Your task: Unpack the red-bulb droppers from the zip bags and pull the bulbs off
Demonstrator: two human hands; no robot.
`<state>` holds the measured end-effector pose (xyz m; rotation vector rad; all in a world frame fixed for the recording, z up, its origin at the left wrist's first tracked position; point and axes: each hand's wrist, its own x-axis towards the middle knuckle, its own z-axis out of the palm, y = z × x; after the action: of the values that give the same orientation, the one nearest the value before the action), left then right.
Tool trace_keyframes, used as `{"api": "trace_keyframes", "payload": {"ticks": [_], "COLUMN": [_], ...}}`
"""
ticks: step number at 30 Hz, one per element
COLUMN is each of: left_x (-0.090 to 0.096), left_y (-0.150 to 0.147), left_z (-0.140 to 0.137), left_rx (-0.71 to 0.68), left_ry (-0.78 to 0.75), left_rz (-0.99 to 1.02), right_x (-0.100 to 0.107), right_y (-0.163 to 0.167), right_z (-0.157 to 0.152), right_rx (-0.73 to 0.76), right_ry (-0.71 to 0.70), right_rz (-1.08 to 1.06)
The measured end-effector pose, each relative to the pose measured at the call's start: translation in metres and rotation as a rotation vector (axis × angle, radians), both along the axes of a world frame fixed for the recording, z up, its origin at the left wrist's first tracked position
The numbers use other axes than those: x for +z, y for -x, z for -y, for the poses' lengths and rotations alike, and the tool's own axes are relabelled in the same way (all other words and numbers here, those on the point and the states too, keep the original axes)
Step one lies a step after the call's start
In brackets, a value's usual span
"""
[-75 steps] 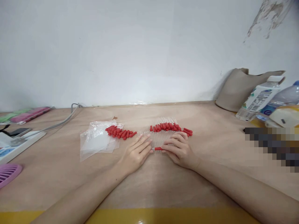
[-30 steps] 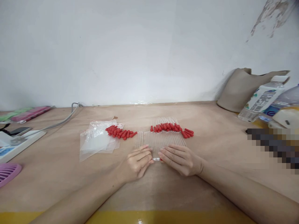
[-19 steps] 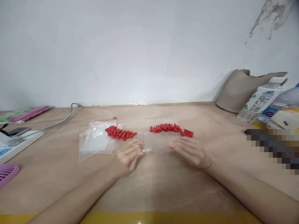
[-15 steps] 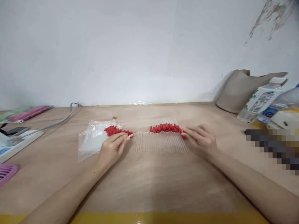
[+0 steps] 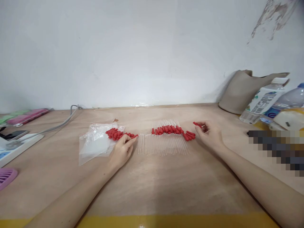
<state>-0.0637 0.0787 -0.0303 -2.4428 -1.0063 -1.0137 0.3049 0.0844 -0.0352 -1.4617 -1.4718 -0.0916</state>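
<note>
My left hand [image 5: 121, 149] is closed in a pinch at the right end of a pile of red rubber dropper bulbs [image 5: 115, 133], its fingertips on one bulb [image 5: 135, 136]. My right hand [image 5: 209, 133] is raised off the table, thumb and fingers closed on another red rubber bulb [image 5: 197, 124]. Between the hands lies a row of thin clear tubes [image 5: 161, 145]. Behind it, more tubes carry red bulbs [image 5: 168, 129] in a line. A few bulbs [image 5: 189, 136] lie at the right end of that line.
Clear zip bags [image 5: 95, 144] lie left of the tubes. A power strip [image 5: 23, 145] with a grey cable [image 5: 64, 122] and a purple grille [image 5: 7, 177] are further left. A grey-brown container [image 5: 234, 93], a labelled bottle [image 5: 263, 101] and a blue-capped bottle [image 5: 293, 98] stand right.
The clear tube has left my left fingers, which now pinch at a red bulb. My right hand has lifted back and right from the bulbs with one bulb, uncovering several others.
</note>
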Motion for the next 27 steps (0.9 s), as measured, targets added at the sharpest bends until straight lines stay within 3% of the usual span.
{"api": "trace_keyframes", "payload": {"ticks": [10,15,22,27], "left_x": [-0.007,-0.003,-0.003,0.003], "left_y": [-0.003,-0.012,-0.016,-0.020], "left_z": [-0.007,0.001,0.008,0.015], "left_rx": [0.080,0.136,0.149,0.126], "left_ry": [0.005,0.151,0.300,0.392], "left_rz": [-0.044,-0.007,0.056,0.138], "right_x": [-0.005,-0.009,-0.007,-0.006], "right_y": [-0.003,-0.004,-0.001,-0.002], "right_z": [-0.006,-0.008,-0.003,-0.004], "right_rx": [0.029,0.077,0.138,0.095], "right_ry": [0.100,0.203,0.249,0.276], "right_rz": [-0.086,-0.173,-0.028,0.022]}}
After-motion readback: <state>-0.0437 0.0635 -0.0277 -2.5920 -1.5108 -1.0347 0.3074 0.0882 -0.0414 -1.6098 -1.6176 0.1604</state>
